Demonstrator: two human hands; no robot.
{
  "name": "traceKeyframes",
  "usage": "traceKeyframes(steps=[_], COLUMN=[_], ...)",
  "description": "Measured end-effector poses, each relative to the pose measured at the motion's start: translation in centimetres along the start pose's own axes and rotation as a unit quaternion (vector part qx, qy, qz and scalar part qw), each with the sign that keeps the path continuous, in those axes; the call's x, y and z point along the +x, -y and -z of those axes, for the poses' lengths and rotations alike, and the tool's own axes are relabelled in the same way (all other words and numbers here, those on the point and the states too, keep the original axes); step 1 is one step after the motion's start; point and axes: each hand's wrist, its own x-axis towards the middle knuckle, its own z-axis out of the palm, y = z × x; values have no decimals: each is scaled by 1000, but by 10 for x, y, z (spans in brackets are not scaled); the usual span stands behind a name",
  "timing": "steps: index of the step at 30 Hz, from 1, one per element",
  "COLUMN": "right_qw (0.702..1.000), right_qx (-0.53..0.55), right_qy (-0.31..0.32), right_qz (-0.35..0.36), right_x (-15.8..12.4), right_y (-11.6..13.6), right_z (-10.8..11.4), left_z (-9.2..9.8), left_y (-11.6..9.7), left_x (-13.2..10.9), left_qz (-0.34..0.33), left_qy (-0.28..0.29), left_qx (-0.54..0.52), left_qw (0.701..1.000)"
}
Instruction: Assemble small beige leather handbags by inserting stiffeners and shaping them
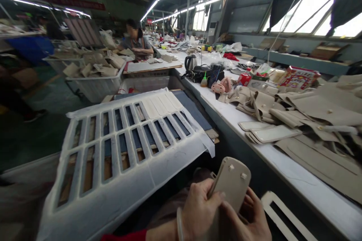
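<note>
Toward five o'clock in your view, your left hand (202,207) is pinching the beige round-cornered panel (232,184) by its left edge, while your right hand (250,214) is gripping its right. You're best keeping both thumbs below the two small studs (243,176), supporting evenly so nothing is bending or scuffing.

Own hands (199,200) x2 | held pnl (232,186) x1 | studs (243,176) x2 | pnk fan (225,84) x1 | kettle (191,61) x1
</note>
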Motion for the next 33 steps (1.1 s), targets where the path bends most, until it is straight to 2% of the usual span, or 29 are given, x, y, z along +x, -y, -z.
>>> traceKeyframes(steps=[3, 7, 9, 12, 17, 21, 27, 33], right_qw=[996, 974, 963, 965, 977, 980, 990, 995], right_qx=[8, -102, -130, -112, -49, -28, -25, 5], right_qy=[41, 112, 157, 191, 186, 180, 97, 35], right_qz=[76, 171, 178, 140, 89, 82, 101, 92], right_x=[14, 29, 32, 29, 20, 19, 14, 8], right_y=[33, 68, 78, 82, 75, 74, 70, 72], right_z=[9, 27, 32, 33, 33, 36, 29, 16], left_z=[4, 6, 7, 7, 2, -3, -10, -10], left_y=[-13, -22, -24, -26, -36, -49, -55, -55], left_x=[-8, -21, -23, -22, -12, -3, 6, 13], left_qz=[-10, -23, -39, -71, -142, -164, -184, -168], left_qy=[-11, 27, 51, 77, 31, -3, -38, -33], left_qx=[-32, -13, -10, -29, 4, 42, 82, 26], left_qw=[999, 999, 998, 994, 989, 986, 979, 985])
